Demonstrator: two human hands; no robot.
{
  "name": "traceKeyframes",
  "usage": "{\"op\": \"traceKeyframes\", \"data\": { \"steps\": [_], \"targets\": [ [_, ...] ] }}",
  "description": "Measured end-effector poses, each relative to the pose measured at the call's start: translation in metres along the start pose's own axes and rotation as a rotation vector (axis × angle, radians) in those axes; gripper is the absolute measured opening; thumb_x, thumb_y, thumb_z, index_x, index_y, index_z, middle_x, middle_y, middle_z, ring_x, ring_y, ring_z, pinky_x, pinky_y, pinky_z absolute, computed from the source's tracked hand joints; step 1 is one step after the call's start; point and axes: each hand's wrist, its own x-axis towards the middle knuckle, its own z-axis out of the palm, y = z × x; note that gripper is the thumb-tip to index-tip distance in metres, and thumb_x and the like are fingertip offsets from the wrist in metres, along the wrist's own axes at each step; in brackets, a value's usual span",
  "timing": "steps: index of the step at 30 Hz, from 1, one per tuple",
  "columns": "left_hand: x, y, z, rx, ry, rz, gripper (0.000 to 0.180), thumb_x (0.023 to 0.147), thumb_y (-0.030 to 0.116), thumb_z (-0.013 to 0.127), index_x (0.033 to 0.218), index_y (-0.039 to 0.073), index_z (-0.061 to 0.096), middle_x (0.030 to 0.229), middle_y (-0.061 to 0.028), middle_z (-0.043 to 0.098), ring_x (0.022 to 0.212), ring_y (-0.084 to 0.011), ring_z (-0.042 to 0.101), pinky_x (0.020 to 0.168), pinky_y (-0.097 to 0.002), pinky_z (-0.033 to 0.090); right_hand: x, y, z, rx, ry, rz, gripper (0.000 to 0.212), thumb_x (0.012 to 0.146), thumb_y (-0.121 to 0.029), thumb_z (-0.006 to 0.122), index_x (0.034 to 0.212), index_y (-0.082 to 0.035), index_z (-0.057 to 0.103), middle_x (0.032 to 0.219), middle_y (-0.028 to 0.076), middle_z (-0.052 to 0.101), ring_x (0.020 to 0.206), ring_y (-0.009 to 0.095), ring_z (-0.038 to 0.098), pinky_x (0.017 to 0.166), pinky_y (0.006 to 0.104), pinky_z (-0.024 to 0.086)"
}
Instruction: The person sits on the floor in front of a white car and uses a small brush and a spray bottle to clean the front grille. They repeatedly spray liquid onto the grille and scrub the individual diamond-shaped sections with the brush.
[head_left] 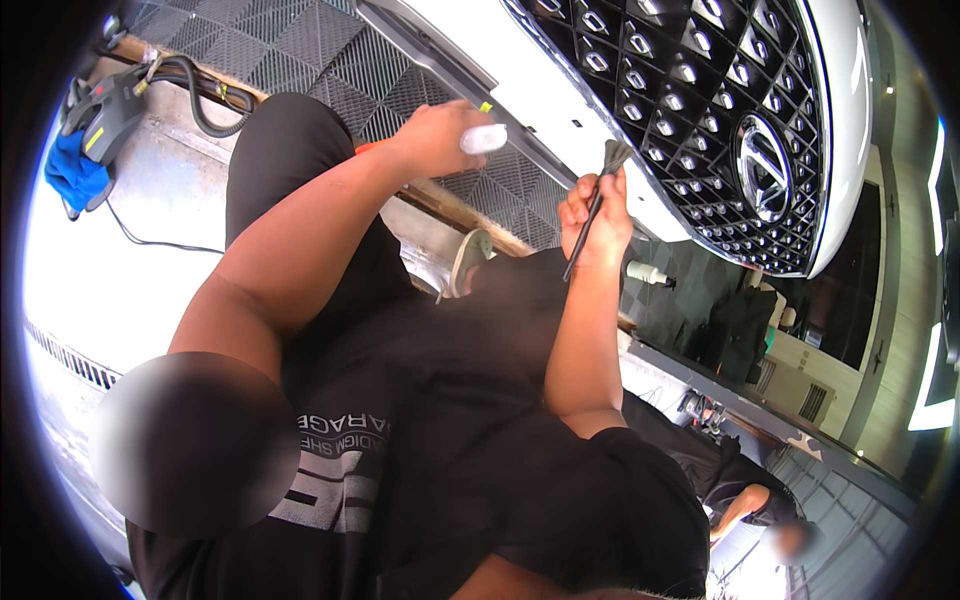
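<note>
My left hand (440,140) is closed around a whitish, see-through, bottle-like object (484,139), most of it hidden by the fingers. An orange bit shows behind that wrist, but I cannot tell what it belongs to. In my right hand (600,220) is a detailing brush (616,156), its dark bristles pointing up and its thin black handle slanting down past the palm. Those bristles are close to the lower edge of a car's white front bumper (560,92); I cannot tell whether they touch it. Above the brush spreads the black grille (690,105) with chrome pieces and a round emblem.
Grey grated tiles (300,55) cover the floor by the car. At far left stands a grey-and-red power machine (115,110) with a blue cloth (75,172), hose and cord. A white bottle (645,272) with a black top lies to the right. Another person (745,500) is at lower right.
</note>
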Motion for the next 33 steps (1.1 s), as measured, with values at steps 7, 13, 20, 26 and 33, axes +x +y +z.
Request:
{"op": "traceKeyframes", "data": {
  "steps": [7, 13, 20, 26, 33],
  "targets": [
    [0.022, -0.015, 0.024, 0.167, -0.168, -0.400, 0.062, 0.090, 0.056, 0.078, 0.144, 0.029, 0.066, 0.129, -0.0146, 0.061, 0.124, -0.0359, 0.065, 0.103, -0.0495, 0.053, -0.013, 0.024, -0.033, -0.827, -0.009, 0.113, 0.047, 0.103, -0.023, 0.065, 0.147, -0.012, 0.053, 0.087, 0.006, 0.065, 0.065, 0.017, 0.061, 0.057, 0.0336, 0.049],
    [0.043, -0.072, 0.072, 0.253, -0.197, -0.467, 0.067, 0.087, 0.056, 0.080, 0.145, 0.024, 0.065, 0.131, -0.0161, 0.062, 0.124, -0.0362, 0.065, 0.103, -0.0493, 0.055, -0.022, 0.020, -0.023, -1.290, -0.133, -0.094, 0.057, 0.098, -0.028, 0.070, 0.148, -0.007, 0.054, 0.103, 0.017, 0.072, 0.094, 0.033, 0.071, 0.091, 0.0429, 0.055],
    [0.046, -0.119, 0.126, 0.374, -0.360, -0.566, 0.067, 0.088, 0.053, 0.077, 0.147, 0.024, 0.062, 0.138, -0.0158, 0.066, 0.134, -0.0312, 0.060, 0.109, -0.0458, 0.054, -0.048, 0.004, -0.053, -0.711, -0.096, 0.156, 0.052, 0.104, -0.010, 0.061, 0.153, -0.012, 0.044, 0.099, 0.013, 0.066, 0.070, 0.019, 0.066, 0.056, 0.0311, 0.056],
    [0.055, -0.143, 0.112, 0.284, -0.344, -0.782, 0.082, 0.086, 0.044, 0.077, 0.160, 0.029, 0.047, 0.147, -0.0176, 0.059, 0.140, -0.0351, 0.056, 0.109, -0.0491, 0.051, -0.042, 0.008, -0.073, -0.324, -0.219, 0.146, 0.018, 0.108, -0.009, 0.057, 0.126, -0.009, 0.060, 0.100, 0.006, 0.065, 0.062, 0.004, 0.052, 0.050, 0.0228, 0.047],
    [0.036, -0.030, 0.080, -0.080, 0.152, -0.785, 0.069, 0.093, 0.035, 0.077, 0.153, 0.013, 0.051, 0.132, -0.0135, 0.061, 0.117, -0.0247, 0.064, 0.105, -0.0414, 0.052, -0.031, 0.001, -0.029, -0.771, -0.210, 0.040, 0.037, 0.099, -0.013, 0.071, 0.135, -0.014, 0.060, 0.092, 0.004, 0.064, 0.074, 0.014, 0.060, 0.071, 0.0328, 0.052]
  ]
}}
